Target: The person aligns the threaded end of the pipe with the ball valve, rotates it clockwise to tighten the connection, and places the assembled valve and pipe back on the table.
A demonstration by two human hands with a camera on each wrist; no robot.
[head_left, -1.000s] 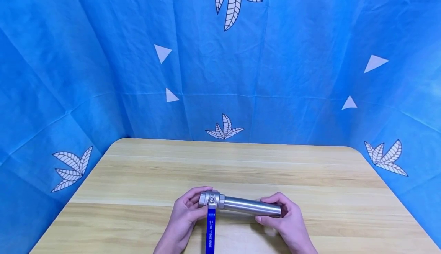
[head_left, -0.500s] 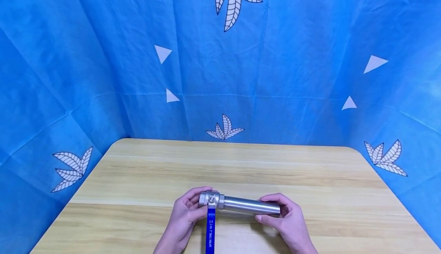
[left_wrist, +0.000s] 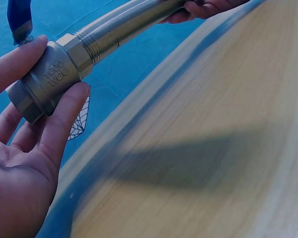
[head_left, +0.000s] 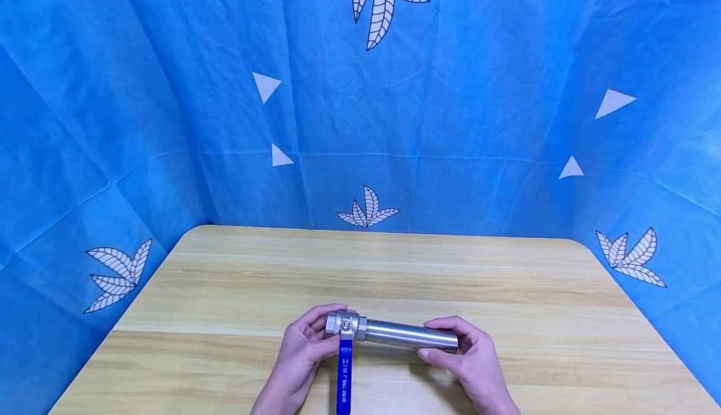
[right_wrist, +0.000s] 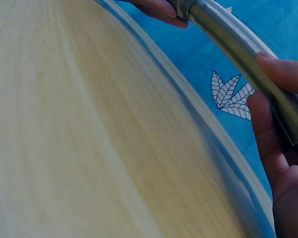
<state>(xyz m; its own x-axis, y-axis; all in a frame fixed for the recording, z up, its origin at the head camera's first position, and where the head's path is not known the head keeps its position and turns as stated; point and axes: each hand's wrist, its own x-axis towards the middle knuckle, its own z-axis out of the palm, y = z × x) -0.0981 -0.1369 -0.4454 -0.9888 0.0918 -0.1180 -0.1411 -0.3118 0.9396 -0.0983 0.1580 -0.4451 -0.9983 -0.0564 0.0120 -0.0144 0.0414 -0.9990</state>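
Observation:
My left hand (head_left: 298,357) grips a steel ball valve (head_left: 347,324) by its body, thumb in front and fingers behind. Its blue lever handle (head_left: 344,377), lettered "BALL VALVE", points toward me. A smooth steel pipe (head_left: 408,333) runs right from the valve, and my right hand (head_left: 475,362) pinches its far end between thumb and fingers. In the left wrist view, "1000 WOG" stands out on the valve body (left_wrist: 52,77), and several threads (left_wrist: 92,47) show where the pipe meets the hex end. Both pieces are held above the table.
A light wood-grain table (head_left: 394,265) with rounded back corners lies beneath the hands. Blue cloth (head_left: 360,114) with white leaf and triangle prints encloses it at the back and both sides. Shadows of the hands fall on the tabletop.
The lever handle has tipped up slightly, so its end now shows at the bottom of the head view. The pipe's right end has shifted marginally left; both hands keep their grip.

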